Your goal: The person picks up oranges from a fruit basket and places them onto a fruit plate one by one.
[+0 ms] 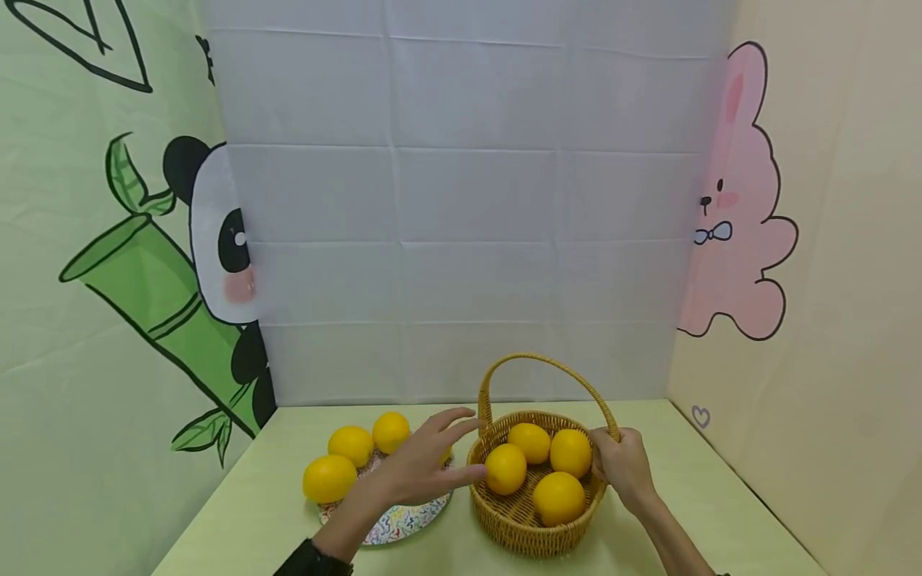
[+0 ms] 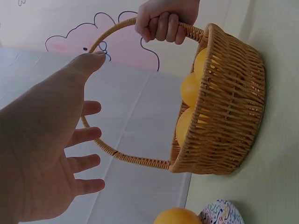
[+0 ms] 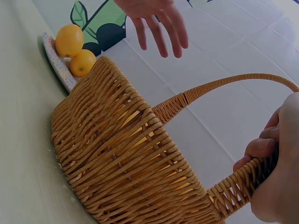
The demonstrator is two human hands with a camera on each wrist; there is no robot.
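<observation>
A wicker basket (image 1: 529, 540) with a tall arched handle holds several round orange-yellow fruits, perhaps oranges (image 1: 559, 498). My right hand (image 1: 625, 468) grips the handle low on its right side; in the right wrist view the fingers curl round the woven handle (image 3: 233, 186). My left hand (image 1: 425, 464) is at the basket's left, fingers spread and thumb extended. In the left wrist view that hand (image 2: 56, 144) holds nothing, its palm turned toward the handle. Behind my left forearm stands a patterned plate (image 1: 406, 524) with several more oranges (image 1: 330, 478), partly covered by the hand.
A pale table (image 1: 677, 496) carries the basket and plate. A light grey sheet (image 1: 468, 240) hangs behind it. On the left wall is a panda and bamboo drawing (image 1: 166, 288); on the right wall, a pink rabbit (image 1: 742, 240).
</observation>
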